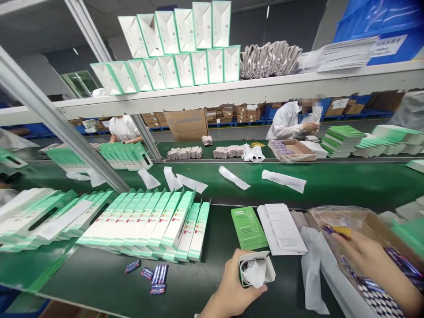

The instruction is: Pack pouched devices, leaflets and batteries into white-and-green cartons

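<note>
My left hand (236, 285) is wrapped around a small white-and-green carton (270, 270), whose open end faces me. Inside it sits something in crumpled white wrapping (255, 271). On the right, my right hand (367, 254) reaches over a plastic-lined cardboard box (351, 214) of blue-and-purple batteries (377, 300). Its fingers are closed on a few batteries (328, 229), with a yellow patch showing beside them. A green leaflet stack (248, 227) and white folded instruction sheets (283, 229) lie beyond the carton. White pouches (313, 274) lie between the carton and the battery box.
Rows of white-and-green cartons (142, 221) lean at left, with several loose batteries (159, 276) before them. White pouches lie along a green conveyor (198, 172). An overhead shelf (212, 95) holds cartons and grey bundles. Two people (291, 121) are across the line.
</note>
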Demonstrator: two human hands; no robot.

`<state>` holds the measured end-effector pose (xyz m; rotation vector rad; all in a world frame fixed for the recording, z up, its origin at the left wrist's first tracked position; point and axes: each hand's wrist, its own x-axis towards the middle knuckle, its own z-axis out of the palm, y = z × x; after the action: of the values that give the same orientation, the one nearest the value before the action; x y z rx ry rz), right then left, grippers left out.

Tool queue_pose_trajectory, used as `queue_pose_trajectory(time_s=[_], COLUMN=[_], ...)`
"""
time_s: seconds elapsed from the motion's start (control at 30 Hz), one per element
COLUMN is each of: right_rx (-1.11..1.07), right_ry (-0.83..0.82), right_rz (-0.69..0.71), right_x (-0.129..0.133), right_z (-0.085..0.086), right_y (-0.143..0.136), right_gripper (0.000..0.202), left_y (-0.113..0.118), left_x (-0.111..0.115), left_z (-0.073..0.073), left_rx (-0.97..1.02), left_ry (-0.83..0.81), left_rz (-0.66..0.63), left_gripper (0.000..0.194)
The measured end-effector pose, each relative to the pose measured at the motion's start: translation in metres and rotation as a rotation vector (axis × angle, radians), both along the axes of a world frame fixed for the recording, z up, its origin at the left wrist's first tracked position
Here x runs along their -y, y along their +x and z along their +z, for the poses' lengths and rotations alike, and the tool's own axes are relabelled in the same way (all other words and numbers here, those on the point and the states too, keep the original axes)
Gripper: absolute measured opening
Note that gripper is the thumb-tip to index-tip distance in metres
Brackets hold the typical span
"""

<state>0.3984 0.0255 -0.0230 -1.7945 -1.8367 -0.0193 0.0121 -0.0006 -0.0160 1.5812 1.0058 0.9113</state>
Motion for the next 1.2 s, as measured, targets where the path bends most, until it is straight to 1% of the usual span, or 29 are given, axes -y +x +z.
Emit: queue_pose_trajectory(time_s=[0.03,0.07,0.13,0.17,0.23,0.3,0.37,0.4,0.43,0.5,0.53,0.57,0.6,0.67,0.7,0.77,0.83,0.9,1.0,1.1,1.17,1.2], right_rx=[-0.053,-0.094,-0.183,-0.241,-0.293,-0.257,-0.21,-0.222,-0.263,-0.403,-0.493,-0.592,-0.699,-0.906,-0.994,-1.131,-1.228,-1.298,-1.333,-1.402,-1.535,-1.609], right_ry=[0.01,0.087,0.123,0.13,0.13,0.112,0.117,0.14,0.18,0.239,0.219,0.152,0.042,-0.217,-0.317,-0.433,-0.498,-0.528,-0.486,-0.436,-0.415,-0.415], right_rz=[0.079,0.128,0.349,0.449,0.632,0.715,0.705,0.665,0.605,0.425,0.333,0.267,0.239,0.263,0.288,0.32,0.335,0.324,0.285,0.364,0.43,0.439], right_x=[0.004,0.009,0.021,0.025,0.031,0.033,0.035,0.037,0.039,0.043,0.045,0.046,0.047,0.047,0.046,0.043,0.038,0.034,0.032,0.036,0.041,0.044], right_z=[0.012,0.025,0.046,0.054,0.063,0.061,0.052,0.046,0.04,0.032,0.029,0.028,0.028,0.029,0.03,0.031,0.031,0.031,0.03,0.028,0.026,0.025], right_y=[-0.027,-0.056,-0.114,-0.14,-0.18,-0.202,-0.209,-0.209,-0.209,-0.21,-0.211,-0.213,-0.216,-0.222,-0.225,-0.231,-0.235,-0.236,-0.236,-0.234,-0.232,-0.232], right_gripper=[0.029,0.028,0.029,0.026,0.024,0.025,0.027,0.028,0.03,0.039,0.046,0.053,0.058,0.062,0.061,0.054,0.044,0.036,0.031,0.04,0.048,0.049], left_y=[0.001,0.002,0.004,0.004,0.005,0.006,0.006,0.007,0.007,0.007,0.008,0.008,0.008,0.008,0.008,0.008,0.008,0.007,0.007,0.007,0.007,0.007], left_x=[0.0,0.0,0.0,0.0,0.0,0.001,0.002,0.002,0.002,0.003,0.002,0.002,0.002,0.002,0.002,0.001,0.001,0.001,0.0,-0.001,0.0,0.001], left_z=[0.001,0.001,0.002,0.003,0.004,0.006,0.008,0.009,0.009,0.009,0.008,0.007,0.006,0.004,0.003,0.0,-0.002,-0.003,-0.004,-0.006,-0.009,-0.01], left_rx=[0.01,0.024,0.064,0.087,0.124,0.134,0.131,0.132,0.136,0.141,0.141,0.139,0.138,0.14,0.143,0.145,0.146,0.163,0.198,0.223,0.285,0.327], left_ry=[0.006,0.015,0.041,0.053,0.074,0.084,0.088,0.089,0.089,0.084,0.082,0.083,0.086,0.098,0.1,0.092,0.079,0.069,0.064,0.075,0.117,0.141], left_rz=[0.009,0.012,0.006,0.002,0.001,0.009,0.017,0.02,0.023,0.029,0.033,0.035,0.035,0.033,0.031,0.032,0.029,0.02,-0.001,-0.01,0.005,0.013], left_gripper=[0.052,0.052,0.051,0.051,0.051,0.052,0.052,0.051,0.05,0.048,0.047,0.048,0.049,0.05,0.051,0.051,0.052,0.054,0.056,0.055,0.064,0.069])
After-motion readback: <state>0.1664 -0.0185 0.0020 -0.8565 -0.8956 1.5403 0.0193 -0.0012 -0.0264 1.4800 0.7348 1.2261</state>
